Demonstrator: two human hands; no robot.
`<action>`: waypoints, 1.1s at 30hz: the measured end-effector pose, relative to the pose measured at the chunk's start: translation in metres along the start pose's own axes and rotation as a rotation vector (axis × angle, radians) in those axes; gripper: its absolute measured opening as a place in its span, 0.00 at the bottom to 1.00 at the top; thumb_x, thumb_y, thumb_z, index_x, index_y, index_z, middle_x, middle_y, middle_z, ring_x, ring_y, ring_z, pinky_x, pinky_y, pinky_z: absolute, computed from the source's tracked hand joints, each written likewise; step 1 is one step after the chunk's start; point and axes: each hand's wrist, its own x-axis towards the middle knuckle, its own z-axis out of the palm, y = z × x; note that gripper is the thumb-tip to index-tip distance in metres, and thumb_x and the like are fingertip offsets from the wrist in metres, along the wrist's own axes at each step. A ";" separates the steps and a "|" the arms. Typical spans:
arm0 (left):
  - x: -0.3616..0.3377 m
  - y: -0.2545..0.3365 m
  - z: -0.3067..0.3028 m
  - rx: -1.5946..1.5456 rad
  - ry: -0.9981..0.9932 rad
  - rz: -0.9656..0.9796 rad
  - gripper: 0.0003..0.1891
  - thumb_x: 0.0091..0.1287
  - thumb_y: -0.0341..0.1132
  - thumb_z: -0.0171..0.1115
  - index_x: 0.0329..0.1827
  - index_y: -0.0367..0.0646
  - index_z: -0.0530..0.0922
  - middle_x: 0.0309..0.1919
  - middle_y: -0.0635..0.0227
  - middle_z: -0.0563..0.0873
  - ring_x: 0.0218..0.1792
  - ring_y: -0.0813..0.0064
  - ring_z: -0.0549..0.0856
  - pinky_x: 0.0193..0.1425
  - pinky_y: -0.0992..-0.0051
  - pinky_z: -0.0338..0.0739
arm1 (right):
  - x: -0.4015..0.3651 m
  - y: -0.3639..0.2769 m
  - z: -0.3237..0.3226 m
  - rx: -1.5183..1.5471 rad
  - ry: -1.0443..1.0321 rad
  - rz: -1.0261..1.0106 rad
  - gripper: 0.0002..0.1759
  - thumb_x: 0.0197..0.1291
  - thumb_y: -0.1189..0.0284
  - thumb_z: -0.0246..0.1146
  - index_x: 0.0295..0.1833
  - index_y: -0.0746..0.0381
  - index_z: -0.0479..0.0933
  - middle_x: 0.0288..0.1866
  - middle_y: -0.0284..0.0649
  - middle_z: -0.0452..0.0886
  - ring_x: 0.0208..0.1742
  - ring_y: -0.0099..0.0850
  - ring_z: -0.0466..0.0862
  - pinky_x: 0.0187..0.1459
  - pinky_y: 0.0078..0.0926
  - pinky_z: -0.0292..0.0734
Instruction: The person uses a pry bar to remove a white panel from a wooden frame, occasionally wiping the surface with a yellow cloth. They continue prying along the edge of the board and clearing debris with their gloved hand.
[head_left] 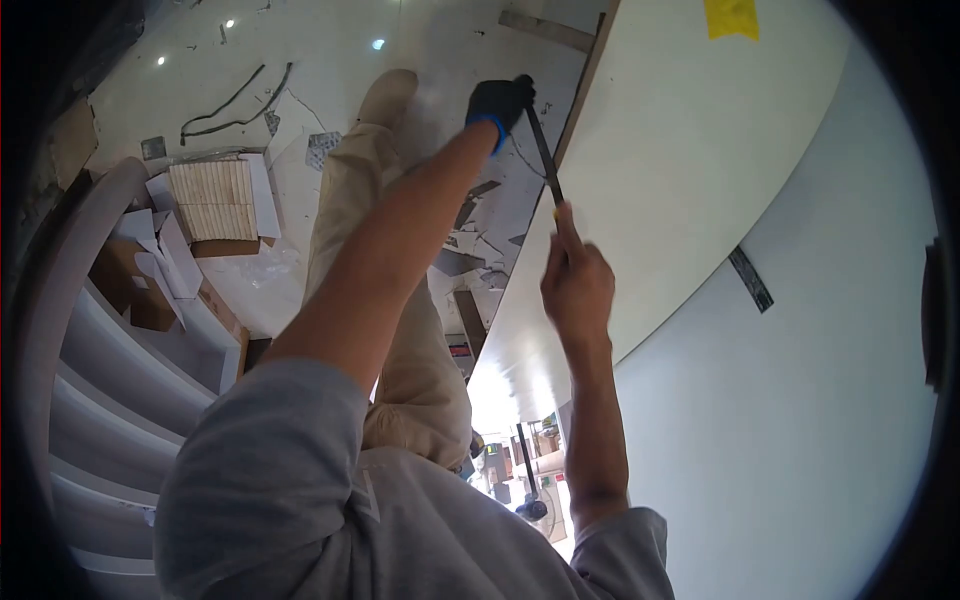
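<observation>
A long, dark flat file (545,150) slants across the near edge of a large white panel (690,170). My left hand (499,104), in a black glove with a blue cuff, is closed on the file's far end. Bare and closed, my right hand (582,285) grips the near end, with its index finger stretched along the file. The handle is hidden inside the right hand. Yellow tape (732,17) is stuck on the panel farther up.
Dark scraps (460,262) litter the floor below the panel edge. On the left are an opened cardboard box (135,275), a stack of pale strips (213,202) and a curved shelf unit (110,410). A dark strip (751,280) marks the white surface to the right.
</observation>
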 end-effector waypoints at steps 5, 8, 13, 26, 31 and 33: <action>-0.055 0.074 -0.020 -0.356 -0.016 -0.028 0.21 0.66 0.50 0.57 0.38 0.38 0.85 0.34 0.64 0.89 0.38 0.74 0.85 0.46 0.72 0.76 | -0.040 0.009 -0.051 0.124 0.129 -0.047 0.23 0.65 0.75 0.57 0.66 0.55 0.73 0.20 0.39 0.73 0.18 0.31 0.75 0.21 0.31 0.72; -0.097 0.099 -0.019 -0.085 0.045 -0.134 0.23 0.65 0.53 0.53 0.31 0.43 0.85 0.28 0.57 0.87 0.35 0.56 0.85 0.43 0.64 0.75 | -0.071 0.018 -0.070 0.065 0.070 -0.030 0.23 0.65 0.74 0.57 0.67 0.54 0.72 0.20 0.37 0.73 0.17 0.28 0.75 0.18 0.30 0.72; -0.044 -0.002 0.007 -0.273 0.069 -0.120 0.16 0.67 0.40 0.59 0.41 0.34 0.84 0.37 0.62 0.88 0.40 0.74 0.85 0.48 0.75 0.77 | -0.043 0.014 0.009 0.022 -0.024 0.052 0.22 0.66 0.68 0.57 0.66 0.51 0.72 0.22 0.41 0.75 0.20 0.35 0.79 0.23 0.34 0.76; -0.045 0.113 -0.024 -0.109 0.161 0.077 0.23 0.68 0.52 0.50 0.29 0.43 0.84 0.26 0.55 0.86 0.28 0.62 0.84 0.35 0.65 0.75 | -0.017 0.002 -0.087 0.073 0.199 -0.084 0.21 0.63 0.75 0.61 0.63 0.56 0.76 0.16 0.37 0.70 0.17 0.27 0.71 0.21 0.27 0.70; -0.008 0.004 0.016 -0.370 0.124 0.033 0.22 0.67 0.51 0.54 0.32 0.41 0.86 0.28 0.62 0.87 0.31 0.68 0.84 0.40 0.69 0.75 | 0.001 -0.003 -0.039 -0.028 0.035 -0.052 0.20 0.65 0.71 0.58 0.63 0.56 0.75 0.18 0.40 0.73 0.16 0.34 0.75 0.21 0.35 0.73; -0.025 0.055 -0.004 -0.373 0.153 0.102 0.22 0.67 0.50 0.54 0.30 0.40 0.85 0.27 0.58 0.86 0.30 0.62 0.84 0.39 0.67 0.75 | -0.008 0.003 -0.071 0.082 0.166 -0.113 0.20 0.64 0.74 0.59 0.63 0.57 0.75 0.17 0.39 0.72 0.15 0.32 0.73 0.21 0.32 0.72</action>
